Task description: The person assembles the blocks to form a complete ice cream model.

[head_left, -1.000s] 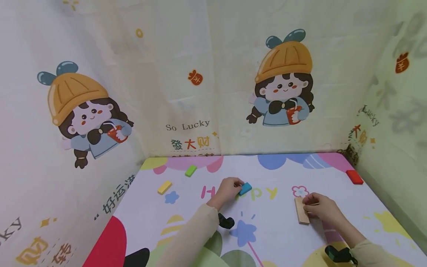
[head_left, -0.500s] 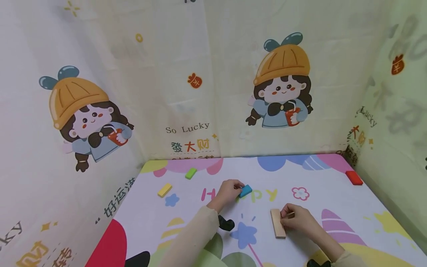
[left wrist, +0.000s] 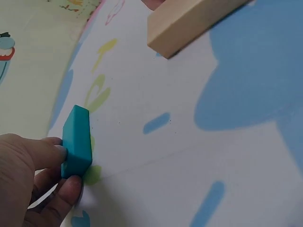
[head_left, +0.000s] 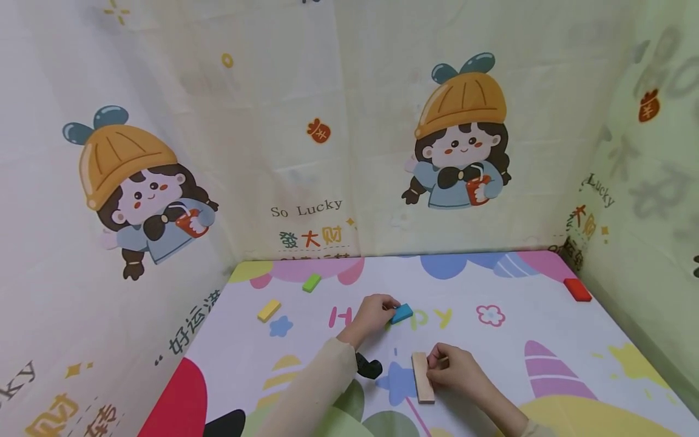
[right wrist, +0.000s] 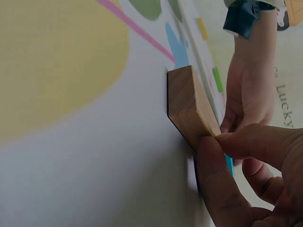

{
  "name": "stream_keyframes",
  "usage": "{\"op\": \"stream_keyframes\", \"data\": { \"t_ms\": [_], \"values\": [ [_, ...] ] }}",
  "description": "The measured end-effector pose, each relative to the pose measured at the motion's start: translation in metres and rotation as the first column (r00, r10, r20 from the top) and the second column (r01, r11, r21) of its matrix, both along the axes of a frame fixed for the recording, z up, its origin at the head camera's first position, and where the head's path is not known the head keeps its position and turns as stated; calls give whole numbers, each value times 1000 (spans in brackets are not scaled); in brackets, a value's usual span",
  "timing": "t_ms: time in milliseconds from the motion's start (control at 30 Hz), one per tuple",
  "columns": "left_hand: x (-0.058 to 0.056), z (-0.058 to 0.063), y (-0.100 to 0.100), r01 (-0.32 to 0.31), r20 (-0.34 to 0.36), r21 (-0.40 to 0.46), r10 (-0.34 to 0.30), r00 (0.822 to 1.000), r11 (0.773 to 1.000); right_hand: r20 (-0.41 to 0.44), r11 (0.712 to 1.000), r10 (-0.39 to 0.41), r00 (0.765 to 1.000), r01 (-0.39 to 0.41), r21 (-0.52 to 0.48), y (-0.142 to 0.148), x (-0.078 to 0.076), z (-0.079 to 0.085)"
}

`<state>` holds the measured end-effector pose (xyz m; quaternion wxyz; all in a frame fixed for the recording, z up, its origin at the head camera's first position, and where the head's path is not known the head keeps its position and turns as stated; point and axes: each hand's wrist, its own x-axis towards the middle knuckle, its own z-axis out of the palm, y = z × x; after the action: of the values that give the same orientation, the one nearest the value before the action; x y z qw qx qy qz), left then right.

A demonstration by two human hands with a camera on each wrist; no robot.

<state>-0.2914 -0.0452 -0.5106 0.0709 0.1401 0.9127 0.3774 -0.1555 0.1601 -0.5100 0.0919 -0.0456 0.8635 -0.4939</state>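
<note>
Toward the middle of the table, my left hand (head_left: 372,315) pinches a small blue block (head_left: 403,314) by its left end; the left wrist view shows thumb and fingers on the teal-looking block (left wrist: 77,142). Closer to the front, my right hand (head_left: 459,369) holds a longer plain wooden block (head_left: 423,379) by its right side. That wooden block (right wrist: 187,101) is between thumb and fingertip in the right wrist view, close over the tabletop. It overlaps the printed blue star from the head camera. A gap of table separates the two blocks.
On the colourfully printed table (head_left: 338,352) lie a yellow block (head_left: 269,311) and a green block (head_left: 312,283) at the back left. A red block (head_left: 577,290) is near the right edge. Printed cloth (head_left: 377,133) hangs behind and at both sides.
My right hand has moved left and toward the front with the wooden block, from beside the printed flower to the blue star. The left hand and blue block have stayed in place.
</note>
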Motion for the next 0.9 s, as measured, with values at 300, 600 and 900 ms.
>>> {"op": "stream_keyframes", "data": {
  "t_ms": [300, 600, 900],
  "values": [
    [5, -2, -2, 14, -5, -2, -14, 1000, 1000, 16, 993, 41, 999, -39, -112, -14, 9, -1],
    [15, -1, -4, 83, -16, -15, -83, 996, 996, 3, 997, 15, 1000, -15, -77, -14, 9, -3],
    [29, -1, 0, 142, -16, -36, -143, 990, 989, 13, 998, -6, 1000, 7, -57, -15, 9, -3]
  ]
}}
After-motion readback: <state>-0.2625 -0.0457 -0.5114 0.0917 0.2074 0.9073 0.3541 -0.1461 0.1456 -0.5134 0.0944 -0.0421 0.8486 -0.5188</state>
